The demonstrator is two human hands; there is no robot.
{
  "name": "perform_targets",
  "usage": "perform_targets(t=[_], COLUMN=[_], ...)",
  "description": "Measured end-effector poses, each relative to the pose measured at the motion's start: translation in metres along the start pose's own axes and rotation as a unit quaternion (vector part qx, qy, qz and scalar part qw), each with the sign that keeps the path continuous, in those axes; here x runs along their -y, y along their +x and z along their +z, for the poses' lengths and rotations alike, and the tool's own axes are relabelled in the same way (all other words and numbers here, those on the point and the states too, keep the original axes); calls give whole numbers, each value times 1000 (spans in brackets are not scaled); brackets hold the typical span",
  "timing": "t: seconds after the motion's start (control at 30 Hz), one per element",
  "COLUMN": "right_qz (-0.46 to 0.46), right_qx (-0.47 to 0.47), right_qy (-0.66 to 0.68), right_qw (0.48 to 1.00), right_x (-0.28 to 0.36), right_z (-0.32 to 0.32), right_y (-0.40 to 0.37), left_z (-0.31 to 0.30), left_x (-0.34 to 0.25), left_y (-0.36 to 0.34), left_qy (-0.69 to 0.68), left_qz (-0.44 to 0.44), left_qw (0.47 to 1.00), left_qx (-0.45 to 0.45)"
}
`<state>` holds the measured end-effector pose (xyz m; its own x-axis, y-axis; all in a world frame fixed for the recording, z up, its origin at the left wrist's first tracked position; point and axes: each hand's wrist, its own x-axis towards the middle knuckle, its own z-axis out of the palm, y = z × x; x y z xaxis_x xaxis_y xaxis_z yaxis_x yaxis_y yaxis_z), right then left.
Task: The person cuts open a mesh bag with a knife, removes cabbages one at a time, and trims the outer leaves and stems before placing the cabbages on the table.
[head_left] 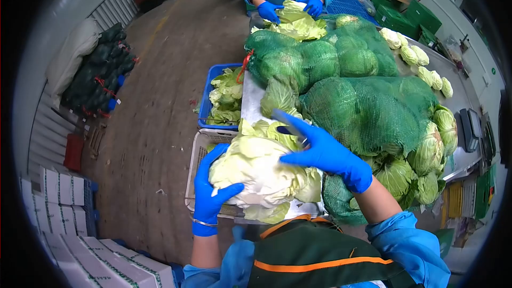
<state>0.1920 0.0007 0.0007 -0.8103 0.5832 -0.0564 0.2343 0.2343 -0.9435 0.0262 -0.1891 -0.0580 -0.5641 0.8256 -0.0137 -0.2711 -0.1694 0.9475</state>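
A pale, trimmed cabbage [256, 170] lies under my hands at the near edge of the metal table. My left hand [209, 186], in a blue glove, grips its left side with the thumb across the front. Over the cabbage's upper right is my gloved right hand [320, 146], thumb and fingers apart and partly blurred. A dark, narrow thing with a metal glint, apparently a small knife, shows between its fingers. Loose outer leaves surround the cabbage, and a greener cabbage [280, 96] sits just beyond.
Green net sacks of cabbages [368, 112] fill the table's middle. Left are a blue crate [204, 101] of leaves and a pale crate [190, 176]. Across the table, a co-worker's blue-gloved hands [268, 10] hold another cabbage. A scale [470, 129] stands right; white boxes [106, 261] are stacked lower left.
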Motion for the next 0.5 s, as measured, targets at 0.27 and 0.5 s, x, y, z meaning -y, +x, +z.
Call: perform_targets(t=[0.27, 0.5], right_qz=[204, 250], right_qx=[29, -73], right_qy=[209, 299], right_qw=[956, 918], right_x=[0, -52], right_z=[-15, -17], right_y=[28, 30], left_z=[-1, -34], left_x=[-16, 95], left_y=[10, -19], left_qy=[70, -267], left_qz=[68, -99], left_qw=[989, 956], left_qx=[108, -71])
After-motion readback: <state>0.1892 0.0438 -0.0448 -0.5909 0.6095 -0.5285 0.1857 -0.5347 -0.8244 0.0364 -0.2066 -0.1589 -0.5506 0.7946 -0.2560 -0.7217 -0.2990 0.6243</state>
